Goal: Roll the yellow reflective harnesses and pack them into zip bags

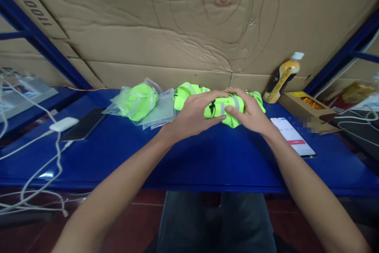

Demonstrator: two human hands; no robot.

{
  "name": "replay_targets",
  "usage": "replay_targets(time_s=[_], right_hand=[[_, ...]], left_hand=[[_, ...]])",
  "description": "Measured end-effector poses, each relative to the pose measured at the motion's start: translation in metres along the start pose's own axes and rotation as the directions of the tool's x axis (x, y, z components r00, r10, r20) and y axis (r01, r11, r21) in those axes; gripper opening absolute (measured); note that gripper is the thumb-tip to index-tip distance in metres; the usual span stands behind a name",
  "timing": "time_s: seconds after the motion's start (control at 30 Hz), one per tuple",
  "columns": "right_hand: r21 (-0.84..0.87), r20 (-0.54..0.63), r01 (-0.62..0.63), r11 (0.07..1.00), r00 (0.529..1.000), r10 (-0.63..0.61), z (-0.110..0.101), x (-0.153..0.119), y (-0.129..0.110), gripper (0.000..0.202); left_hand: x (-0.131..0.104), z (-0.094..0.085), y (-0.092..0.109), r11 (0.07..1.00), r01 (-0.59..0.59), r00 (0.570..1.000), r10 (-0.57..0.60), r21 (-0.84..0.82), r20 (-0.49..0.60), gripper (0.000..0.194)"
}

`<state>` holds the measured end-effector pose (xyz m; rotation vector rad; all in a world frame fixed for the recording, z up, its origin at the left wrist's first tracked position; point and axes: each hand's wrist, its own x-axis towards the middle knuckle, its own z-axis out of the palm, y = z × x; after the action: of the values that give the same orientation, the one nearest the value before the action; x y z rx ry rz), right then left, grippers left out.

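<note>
In the head view, the left hand (194,115) and the right hand (251,113) are at centre frame, slightly right of the midline. Both are closed on a rolled yellow-green fabric bundle (224,106) with silver-grey bands and black edging. The left hand clasps the bundle's left end, fingers over the top and thumb along the lower front edge. The right hand clasps the right end, fingers over the top and thumb pressed against the front face. The fingertips of both hands come near one another at the upper edge of the bundle. Further yellow-green fabric (187,92) shows behind the left hand; whether it joins the held bundle cannot be determined. Left of centre, a bagged bundle (138,101) of similar fabric lies in clear plastic, with flat clear bags (161,111) just beside it. All rest on a blue table (207,166). At the left of the frame, a dark phone (84,124) lies beside a white charger (64,124) and white cables (58,158). Right of centre, a lit phone (296,138) lies near the right forearm. Behind it stand an open cardboard box (296,107) and, tilted in the view, a yellow bottle (281,79) with a white cap. A cardboard panel (118,16) bearing red drawn lines fills the upper frame.
</note>
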<state>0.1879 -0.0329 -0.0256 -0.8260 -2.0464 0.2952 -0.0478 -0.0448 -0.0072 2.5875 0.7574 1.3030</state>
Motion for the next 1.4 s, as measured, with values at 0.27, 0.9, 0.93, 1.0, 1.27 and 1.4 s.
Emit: replay_targets(time_s=[0.27,0.9,0.93,1.0,1.27,1.4], right_hand=[[0.116,0.19,-0.052,0.992,0.981,0.029,-0.023,0.002,0.001,0.093],[-0.398,0.14,0.32,0.86,0.947,-0.288,-0.001,-0.007,-0.003,0.075],[-0.392,0.139,0.304,0.868,0.953,-0.27,0.001,-0.007,-0.005,0.077],[-0.368,0.125,0.25,0.896,0.968,-0.219,0.003,-0.007,-0.008,0.084],[-0.356,-0.149,-0.142,0.924,0.984,0.094,0.028,-0.006,-0.001,0.07],[-0.311,-0.375,-0.211,0.927,0.923,0.085,0.031,-0.002,-0.009,0.053]], left_hand=[[-0.002,0.008,-0.007,0.968,-0.249,0.968,0.247,-0.037,-0.048,0.03],[0.001,0.012,-0.016,0.524,0.635,0.768,-0.506,-0.567,0.393,0.059],[0.001,0.014,-0.016,0.495,0.652,0.751,-0.522,-0.574,0.404,0.057],[0.002,0.016,-0.017,0.489,0.652,0.748,-0.541,-0.58,0.385,0.051],[0.003,0.016,-0.015,0.903,0.363,0.924,-0.381,-0.228,-0.038,0.044],[0.004,0.016,-0.011,0.936,0.286,0.949,-0.306,-0.206,-0.074,0.037]])
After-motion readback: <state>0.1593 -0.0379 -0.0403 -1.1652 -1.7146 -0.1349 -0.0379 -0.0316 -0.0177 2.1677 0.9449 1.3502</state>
